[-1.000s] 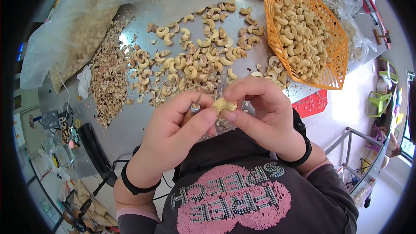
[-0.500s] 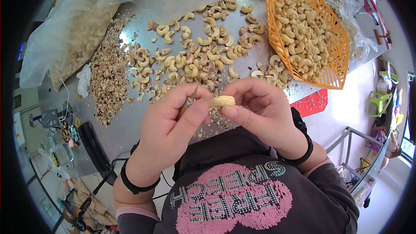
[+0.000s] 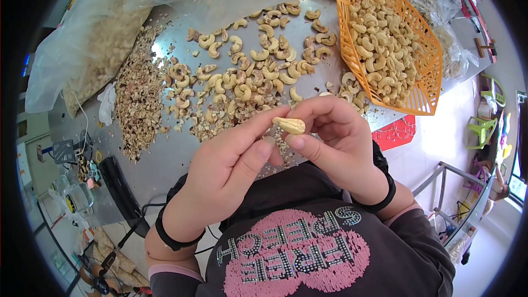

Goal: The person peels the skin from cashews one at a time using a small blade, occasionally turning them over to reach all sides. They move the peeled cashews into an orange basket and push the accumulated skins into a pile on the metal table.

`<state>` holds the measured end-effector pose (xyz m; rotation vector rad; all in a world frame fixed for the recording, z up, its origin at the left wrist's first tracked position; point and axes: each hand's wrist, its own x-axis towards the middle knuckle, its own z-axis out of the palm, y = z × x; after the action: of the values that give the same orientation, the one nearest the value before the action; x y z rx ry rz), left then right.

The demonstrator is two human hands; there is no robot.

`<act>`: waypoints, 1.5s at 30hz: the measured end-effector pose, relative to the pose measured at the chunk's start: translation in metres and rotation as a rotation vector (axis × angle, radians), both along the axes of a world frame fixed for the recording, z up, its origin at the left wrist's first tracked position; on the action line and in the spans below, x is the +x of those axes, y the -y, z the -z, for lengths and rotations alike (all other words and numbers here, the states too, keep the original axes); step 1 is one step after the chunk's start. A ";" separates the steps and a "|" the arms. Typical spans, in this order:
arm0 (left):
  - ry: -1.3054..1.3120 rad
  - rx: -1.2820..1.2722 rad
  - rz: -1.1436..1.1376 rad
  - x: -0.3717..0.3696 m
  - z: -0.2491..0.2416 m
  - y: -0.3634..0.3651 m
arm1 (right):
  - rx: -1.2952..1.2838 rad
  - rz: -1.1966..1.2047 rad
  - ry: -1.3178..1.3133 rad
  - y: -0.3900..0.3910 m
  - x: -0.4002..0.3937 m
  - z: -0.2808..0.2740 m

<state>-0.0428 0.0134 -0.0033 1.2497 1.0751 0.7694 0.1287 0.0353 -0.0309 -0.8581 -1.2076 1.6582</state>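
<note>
Between the thumb and fingers of my right hand (image 3: 336, 135) is a pale peeled cashew nut (image 3: 290, 126), held above the table's near edge. My left hand (image 3: 234, 159) is closed beside it, the index fingertip touching the nut's narrow end. The left thumb lies bent below, and whatever the curled left fingers hold is hidden. Beyond my hands, cashews (image 3: 242, 91) with bits of brown skin are spread on the metal table (image 3: 151, 173). At the right stands an orange plastic basket (image 3: 344, 33) filled with pale cashews.
A heap of skin flakes (image 3: 135, 99) lies left of the loose nuts. Large clear plastic bags (image 3: 71, 55) of nuts line the table's left and far sides. A black padded bar (image 3: 122, 190) is at the left near edge, and a red stool (image 3: 395, 132) stands below the basket.
The cashew has turned in my fingers, its narrow end now pointing up-left. My left index finger has straightened toward it. The small pointed blade seen at my left fingers is out of sight.
</note>
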 end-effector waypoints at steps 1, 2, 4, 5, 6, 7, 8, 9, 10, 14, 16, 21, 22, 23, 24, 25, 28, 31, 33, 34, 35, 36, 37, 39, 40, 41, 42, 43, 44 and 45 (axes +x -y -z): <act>-0.017 0.017 0.006 0.000 -0.001 0.000 | 0.002 -0.006 -0.002 0.000 0.000 0.000; -0.017 0.018 0.005 -0.001 -0.003 0.000 | 0.003 -0.013 -0.004 0.000 0.000 0.001; -0.089 0.015 0.015 -0.004 -0.008 0.000 | 0.022 -0.024 -0.004 0.000 0.000 0.001; -0.089 0.014 0.014 -0.004 -0.009 0.001 | 0.041 -0.035 -0.004 0.000 0.000 0.001; -0.110 0.007 0.015 -0.004 -0.010 0.001 | 0.041 -0.035 -0.004 0.000 0.000 0.001; -0.131 0.000 0.016 -0.004 -0.011 0.002 | 0.047 -0.036 0.007 0.001 0.000 0.001; -0.131 0.000 0.016 -0.004 -0.011 0.001 | 0.053 -0.036 0.017 0.001 0.000 0.001; -0.132 -0.022 0.024 -0.005 -0.012 0.001 | 0.054 -0.036 0.017 0.001 0.001 0.000; -0.132 -0.043 0.032 -0.006 -0.012 0.001 | 0.062 -0.055 0.032 0.000 0.001 -0.001; -0.047 -0.101 0.007 -0.005 -0.012 0.001 | 0.049 -0.089 -0.003 0.000 0.003 0.000; 0.007 -0.086 -0.024 -0.003 -0.008 0.001 | 0.032 -0.081 -0.025 -0.001 0.004 -0.002; -0.029 -0.090 -0.086 -0.012 -0.006 0.001 | 0.082 0.167 0.045 -0.017 0.020 -0.007; -0.027 -0.075 -0.138 -0.014 -0.005 0.002 | 0.020 0.247 0.040 -0.022 0.026 -0.012; -0.027 -0.074 -0.138 -0.016 -0.005 0.002 | 0.045 0.337 0.112 -0.027 0.032 -0.014; -0.026 -0.069 -0.185 -0.018 -0.005 0.002 | 0.070 0.428 0.183 -0.032 0.038 -0.015; -0.026 -0.064 -0.232 -0.020 -0.005 0.002 | 0.071 0.428 0.182 -0.037 0.046 -0.014; -0.170 0.013 -0.308 -0.029 -0.005 -0.002 | 0.250 0.580 0.577 -0.046 0.067 -0.007; -0.225 0.102 -0.371 -0.038 0.001 -0.010 | 0.373 0.663 0.841 -0.048 0.073 -0.005; -0.273 0.112 -0.385 -0.044 0.004 -0.017 | 0.407 0.644 0.700 -0.048 0.073 -0.004; -0.321 0.122 -0.399 -0.047 0.005 -0.021 | 0.407 0.646 0.699 -0.047 0.073 -0.004; -0.322 0.124 -0.399 -0.049 0.006 -0.025 | 0.378 0.621 0.604 -0.045 0.071 -0.005; -0.357 0.103 -0.407 -0.051 0.007 -0.030 | 0.349 0.595 0.508 -0.044 0.068 -0.007; -0.392 0.082 -0.416 -0.053 0.007 -0.034 | 0.351 0.596 0.505 -0.042 0.066 -0.008; -0.485 0.117 -0.400 -0.054 0.012 -0.044 | 0.314 0.557 0.428 -0.038 0.061 -0.011; -0.576 0.148 -0.383 -0.055 0.015 -0.048 | 0.315 0.557 0.426 -0.035 0.059 -0.013; -0.578 0.150 -0.385 -0.054 0.018 -0.051 | 0.277 0.507 0.367 -0.033 0.057 -0.014; -0.658 0.212 -0.334 -0.052 0.021 -0.054 | 0.238 0.456 0.309 -0.031 0.055 -0.015; -0.737 0.273 -0.283 -0.050 0.023 -0.057 | 0.239 0.454 0.307 -0.029 0.053 -0.016; -0.738 0.274 -0.285 -0.047 0.026 -0.061 | 0.217 0.406 0.282 -0.027 0.052 -0.016; -0.812 0.337 -0.252 -0.043 0.029 -0.066 | 0.194 0.359 0.257 -0.026 0.050 -0.016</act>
<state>-0.0858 0.0798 -0.0319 1.8079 1.8363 0.6506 0.1784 0.0608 -0.0146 -1.1149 -1.2755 1.1497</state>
